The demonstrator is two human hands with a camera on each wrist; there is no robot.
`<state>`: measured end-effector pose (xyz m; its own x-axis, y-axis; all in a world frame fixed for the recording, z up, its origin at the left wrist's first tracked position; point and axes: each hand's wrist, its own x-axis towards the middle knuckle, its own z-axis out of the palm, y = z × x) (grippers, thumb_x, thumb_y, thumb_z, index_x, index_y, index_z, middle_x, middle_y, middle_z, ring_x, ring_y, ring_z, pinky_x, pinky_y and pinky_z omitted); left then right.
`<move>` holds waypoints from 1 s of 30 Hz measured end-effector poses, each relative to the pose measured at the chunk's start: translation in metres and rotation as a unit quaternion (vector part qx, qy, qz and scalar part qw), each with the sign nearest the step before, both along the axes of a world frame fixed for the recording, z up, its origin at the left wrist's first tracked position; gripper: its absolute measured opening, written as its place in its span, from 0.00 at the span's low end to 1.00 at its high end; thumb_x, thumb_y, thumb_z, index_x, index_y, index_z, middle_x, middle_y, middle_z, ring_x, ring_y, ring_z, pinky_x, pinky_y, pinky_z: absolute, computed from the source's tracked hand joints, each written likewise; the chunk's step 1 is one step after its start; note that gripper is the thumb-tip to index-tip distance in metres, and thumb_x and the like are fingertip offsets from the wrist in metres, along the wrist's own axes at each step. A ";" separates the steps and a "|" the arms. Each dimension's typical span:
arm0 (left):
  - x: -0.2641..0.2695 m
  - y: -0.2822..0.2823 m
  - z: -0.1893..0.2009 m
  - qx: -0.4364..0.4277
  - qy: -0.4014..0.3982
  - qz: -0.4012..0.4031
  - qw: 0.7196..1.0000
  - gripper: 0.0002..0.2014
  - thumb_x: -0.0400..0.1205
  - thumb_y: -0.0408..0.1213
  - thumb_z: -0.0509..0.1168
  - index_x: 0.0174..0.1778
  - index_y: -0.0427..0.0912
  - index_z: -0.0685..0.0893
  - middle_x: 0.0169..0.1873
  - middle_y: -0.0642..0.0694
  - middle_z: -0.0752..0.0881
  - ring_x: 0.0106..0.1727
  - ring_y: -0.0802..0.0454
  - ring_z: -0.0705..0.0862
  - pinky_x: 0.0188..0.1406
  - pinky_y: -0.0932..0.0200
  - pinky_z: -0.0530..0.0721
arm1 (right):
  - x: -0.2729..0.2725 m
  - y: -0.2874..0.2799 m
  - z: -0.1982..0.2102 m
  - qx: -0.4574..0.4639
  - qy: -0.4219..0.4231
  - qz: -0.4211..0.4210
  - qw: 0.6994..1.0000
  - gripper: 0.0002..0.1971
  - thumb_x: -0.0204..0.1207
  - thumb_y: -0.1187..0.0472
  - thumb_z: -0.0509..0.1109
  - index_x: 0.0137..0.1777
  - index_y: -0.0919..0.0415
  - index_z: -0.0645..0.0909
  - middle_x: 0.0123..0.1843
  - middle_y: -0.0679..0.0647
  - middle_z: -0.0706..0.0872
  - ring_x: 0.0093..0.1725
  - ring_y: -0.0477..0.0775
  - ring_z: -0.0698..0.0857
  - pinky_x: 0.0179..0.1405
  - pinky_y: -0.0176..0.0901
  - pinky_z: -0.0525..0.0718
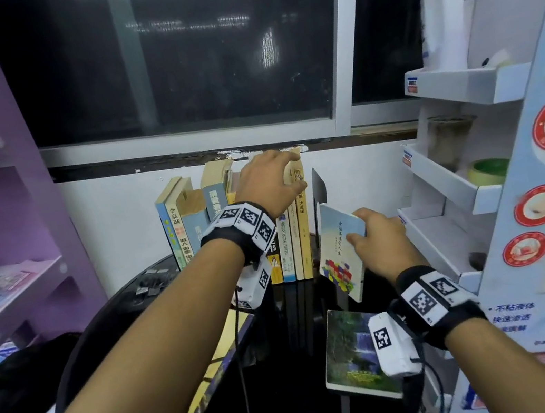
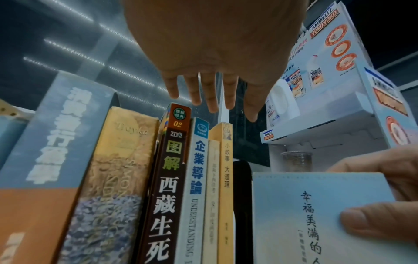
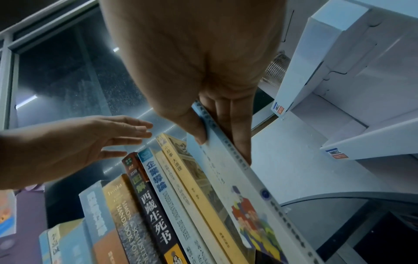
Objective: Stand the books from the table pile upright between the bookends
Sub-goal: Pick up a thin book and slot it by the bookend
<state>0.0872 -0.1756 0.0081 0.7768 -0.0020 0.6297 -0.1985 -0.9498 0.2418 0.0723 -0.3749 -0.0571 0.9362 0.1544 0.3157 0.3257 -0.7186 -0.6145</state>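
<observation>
From the head camera, a row of upright books stands at the far edge of a dark round table, against the white wall under the window. The left hand reaches over the tops of the books at the right end of the row, fingers spread and relaxed; whether they touch the yellow-spined book cannot be told from here. Just right of that book rises a black bookend. The right hand holds a pale blue book by its top corner, tilted, its lower edge near the table, in front of the bookend. Nearer the table's right edge a book with a waterfall cover lies flat, and a flat yellow book lies toward the left edge. From the left wrist, the left hand's fingers are straight and apart, hovering above the spines (no contact shows), with the pale blue book at lower right pinched by a thumb. From the right wrist, the thumb lies on the front cover and the fingers behind it, the book leaning against the yellow-spined one.
</observation>
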 end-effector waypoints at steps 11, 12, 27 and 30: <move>0.027 0.018 -0.011 0.065 0.014 0.000 0.998 0.22 0.75 0.57 0.68 0.64 0.59 0.77 0.67 0.54 0.80 0.68 0.50 0.76 0.67 0.44 0.75 | 0.027 0.044 -0.013 -0.004 -0.017 -0.008 1.000 0.14 0.83 0.61 0.63 0.66 0.60 0.76 0.53 0.65 0.84 0.52 0.66 0.84 0.52 0.53 0.86; 0.028 0.019 -0.012 0.062 0.009 -0.002 0.998 0.21 0.74 0.57 0.68 0.63 0.59 0.77 0.66 0.54 0.81 0.68 0.50 0.77 0.67 0.45 0.75 | 0.028 0.046 -0.015 -0.001 -0.014 -0.003 1.000 0.14 0.83 0.61 0.64 0.67 0.59 0.76 0.53 0.65 0.84 0.51 0.65 0.85 0.53 0.53 0.86; 0.034 0.024 -0.022 0.047 -0.025 -0.007 0.999 0.19 0.74 0.52 0.71 0.58 0.58 0.74 0.54 0.56 0.86 0.56 0.51 0.81 0.65 0.49 0.71 | 0.054 0.067 -0.024 0.056 0.027 0.071 0.995 0.21 0.80 0.65 0.69 0.72 0.56 0.76 0.58 0.62 0.85 0.56 0.60 0.86 0.60 0.48 0.84; 0.034 0.024 -0.023 0.048 -0.031 -0.006 0.998 0.19 0.74 0.52 0.71 0.58 0.58 0.74 0.53 0.56 0.86 0.56 0.51 0.81 0.64 0.50 0.69 | 0.060 0.067 -0.025 0.050 0.041 0.080 0.995 0.23 0.79 0.65 0.70 0.73 0.54 0.74 0.59 0.60 0.85 0.58 0.59 0.86 0.60 0.47 0.82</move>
<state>0.1209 -0.1513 -0.0152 0.7353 -0.0743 0.6737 -0.2222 -0.9655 0.1360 0.1321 -0.3075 -0.0820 0.9252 0.2757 0.2608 0.3774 -0.5954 -0.7093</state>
